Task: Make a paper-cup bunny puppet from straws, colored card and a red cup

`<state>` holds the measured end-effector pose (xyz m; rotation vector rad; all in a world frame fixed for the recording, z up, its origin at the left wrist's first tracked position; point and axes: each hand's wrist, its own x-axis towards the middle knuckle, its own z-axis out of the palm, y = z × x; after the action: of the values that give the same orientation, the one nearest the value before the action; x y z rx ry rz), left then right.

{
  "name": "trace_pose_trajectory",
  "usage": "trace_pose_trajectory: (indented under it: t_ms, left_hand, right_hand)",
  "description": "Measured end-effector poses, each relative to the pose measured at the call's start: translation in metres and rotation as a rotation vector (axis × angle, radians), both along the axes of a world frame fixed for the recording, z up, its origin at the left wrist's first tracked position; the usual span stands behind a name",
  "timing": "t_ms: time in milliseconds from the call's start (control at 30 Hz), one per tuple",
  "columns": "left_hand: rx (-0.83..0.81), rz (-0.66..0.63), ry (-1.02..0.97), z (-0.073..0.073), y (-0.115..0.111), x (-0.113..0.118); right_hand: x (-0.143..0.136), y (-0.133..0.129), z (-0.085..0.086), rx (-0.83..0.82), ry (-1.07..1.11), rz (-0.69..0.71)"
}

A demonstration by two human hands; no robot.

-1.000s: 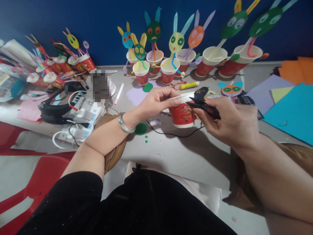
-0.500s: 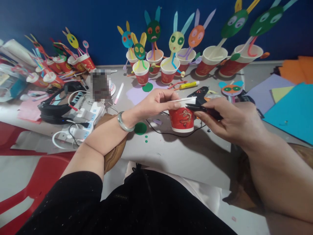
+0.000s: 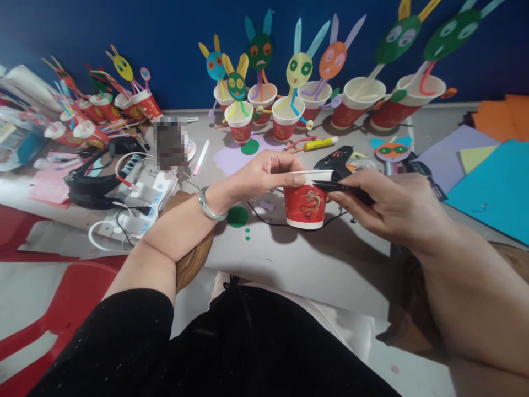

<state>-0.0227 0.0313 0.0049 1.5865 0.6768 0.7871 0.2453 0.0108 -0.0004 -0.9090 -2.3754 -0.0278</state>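
Note:
A red paper cup (image 3: 305,207) with a white rim and a gold dragon print is held upright over the table. My left hand (image 3: 281,172) is closed on its rim from the left, thumb on the near side. In my right hand (image 3: 384,204) is a slim black pointed tool (image 3: 324,184); its tip touches or nearly touches the cup's side just under the rim. My fingers cover most of the tool, so its exact kind cannot be told. Behind the cup lies a black glue gun (image 3: 334,160).
Paper cups with rabbit-faced figures (image 3: 300,71) line the back wall. Coloured paper sheets (image 3: 491,182) lie at the right. On the left are a power strip (image 3: 151,207) and a black headset (image 3: 91,182). A green paper disc (image 3: 237,216) and a black cable lie near the cup.
The cup has turned and tilted slightly, so its opening and print sit differently. The black tool's tip has shifted a little left and down along the cup's side.

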Motion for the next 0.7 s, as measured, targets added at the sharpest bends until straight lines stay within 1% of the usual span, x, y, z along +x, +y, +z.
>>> trace_pose_trajectory:
  t_ms: [133, 267, 467, 700]
  left_hand:
    - [0.017, 0.018, 0.018, 0.0018, -0.0007, 0.0003]
    - [-0.022, -0.004, 0.022, 0.0017, -0.0003, 0.0001]
    - [-0.009, -0.036, 0.024, 0.0013, 0.0012, -0.0015]
    - [-0.133, -0.065, -0.01, 0.0034, -0.0003, -0.0002]
  right_hand:
    - [-0.001, 0.0001, 0.002, 0.035, 0.018, 0.053]
    - [-0.0008, 0.0005, 0.0022, 0.051, 0.018, 0.08]
    - [-0.0029, 0.0006, 0.0048, 0.162, 0.025, 0.135]
    - [-0.0027, 0.0004, 0.0055, 0.201, 0.008, 0.166]
